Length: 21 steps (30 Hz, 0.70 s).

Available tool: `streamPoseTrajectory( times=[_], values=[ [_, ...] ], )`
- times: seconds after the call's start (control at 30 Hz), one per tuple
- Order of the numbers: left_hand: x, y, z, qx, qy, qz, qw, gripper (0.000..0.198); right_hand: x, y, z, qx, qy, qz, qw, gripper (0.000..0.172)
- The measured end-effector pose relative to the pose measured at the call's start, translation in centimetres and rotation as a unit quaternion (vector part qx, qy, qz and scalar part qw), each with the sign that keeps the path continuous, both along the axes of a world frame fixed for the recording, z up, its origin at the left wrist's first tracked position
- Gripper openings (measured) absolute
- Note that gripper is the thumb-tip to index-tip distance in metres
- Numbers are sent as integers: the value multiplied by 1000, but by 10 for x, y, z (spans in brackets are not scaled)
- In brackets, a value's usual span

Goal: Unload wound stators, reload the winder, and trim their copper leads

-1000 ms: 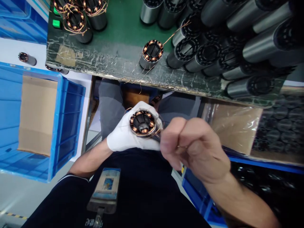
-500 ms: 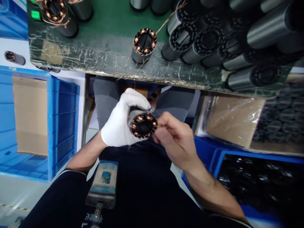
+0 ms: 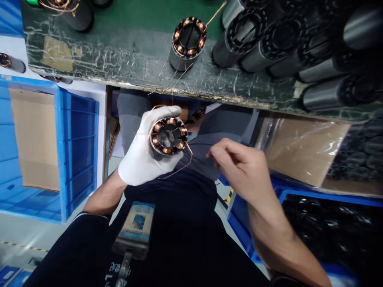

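Observation:
My left hand (image 3: 138, 161), in a white glove, is wrapped around a cylindrical motor stator (image 3: 167, 150) below the bench edge. The stator's open end, ringed with copper coils, faces up toward me. A copper wire (image 3: 191, 154) loops out from its right side. My bare right hand (image 3: 245, 169) is off to the right, thumb and forefinger pinched together. A thin dark wire (image 3: 200, 144) runs from the stator's rim toward those fingertips. On the bench edge above stands another wound stator (image 3: 189, 40), upright, with loose wire ends trailing over the edge.
Many bare stator cylinders (image 3: 245, 36) crowd the green bench (image 3: 134, 52) on the right. A wound stator (image 3: 79, 18) stands at upper left. A blue crate (image 3: 61, 151) lies left; a blue bin (image 3: 281, 195) of dark parts sits lower right. A person's grey-trousered legs (image 3: 131, 107) show beneath the bench.
My right hand has moved right, away from the stator's rim. My left hand has turned the stator's open end further up and shifted it slightly left. The wire loop now shows.

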<state>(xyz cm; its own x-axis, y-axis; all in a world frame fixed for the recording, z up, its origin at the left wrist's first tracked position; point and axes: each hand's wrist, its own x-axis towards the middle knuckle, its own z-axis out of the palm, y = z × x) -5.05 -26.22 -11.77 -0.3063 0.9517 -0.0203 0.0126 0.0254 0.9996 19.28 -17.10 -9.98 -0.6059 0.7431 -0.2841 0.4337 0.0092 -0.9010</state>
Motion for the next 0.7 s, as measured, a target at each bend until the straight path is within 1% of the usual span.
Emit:
streamPoseTrajectory(
  times=[0.03,0.1,0.13,0.17,0.2,0.23,0.27,0.3,0.33,0.37,0.4,0.43,0.47,0.5,0.6,0.67,0.7],
  values=[
    [-3,2,1,35,53,-11,998,73,-2,0,9,-36,36,13,999,40],
    [-6,5,3,89,101,-65,989,70,-10,-3,22,-108,113,63,986,36],
    [-7,5,4,92,102,-89,987,68,-15,-5,25,-117,141,83,980,37],
    [-7,4,6,76,92,-106,987,68,-20,-7,26,-104,156,98,977,40],
    [-7,2,8,50,70,-123,989,67,-23,-9,23,-70,161,110,978,44],
    [-7,0,10,17,28,-142,989,66,-25,-12,18,-19,158,125,979,46],
    [-6,-2,12,-19,-36,-156,987,63,-24,-16,12,37,141,145,979,44],
    [-5,-4,14,-57,-116,-165,978,60,-22,-20,4,82,107,171,976,39],
    [-4,-6,15,-84,-202,-167,962,59,-18,-24,-4,112,66,197,972,36],
    [-4,-6,15,-97,-278,-159,942,62,-14,-28,-11,125,30,219,967,34],
    [-3,-6,15,-101,-333,-140,927,66,-10,-31,-16,123,2,231,965,35],
    [-3,-4,13,-102,-363,-119,919,65,-6,-33,-19,114,-18,237,965,38],
    [-2,-2,10,-98,-368,-104,919,61,-4,-34,-20,99,-19,233,967,40],
    [-2,0,7,-90,-354,-96,926,54,-4,-34,-18,79,-4,219,973,41],
    [-1,3,-3,-54,-239,-97,965,35,-14,-28,-4,-11,95,153,984,33],
    [0,2,-6,-33,-157,-92,983,33,-25,-22,7,-51,143,128,980,34],
    [0,1,-6,-32,-130,-80,988,36,-30,-20,11,-53,148,127,979,36]
  ],
)
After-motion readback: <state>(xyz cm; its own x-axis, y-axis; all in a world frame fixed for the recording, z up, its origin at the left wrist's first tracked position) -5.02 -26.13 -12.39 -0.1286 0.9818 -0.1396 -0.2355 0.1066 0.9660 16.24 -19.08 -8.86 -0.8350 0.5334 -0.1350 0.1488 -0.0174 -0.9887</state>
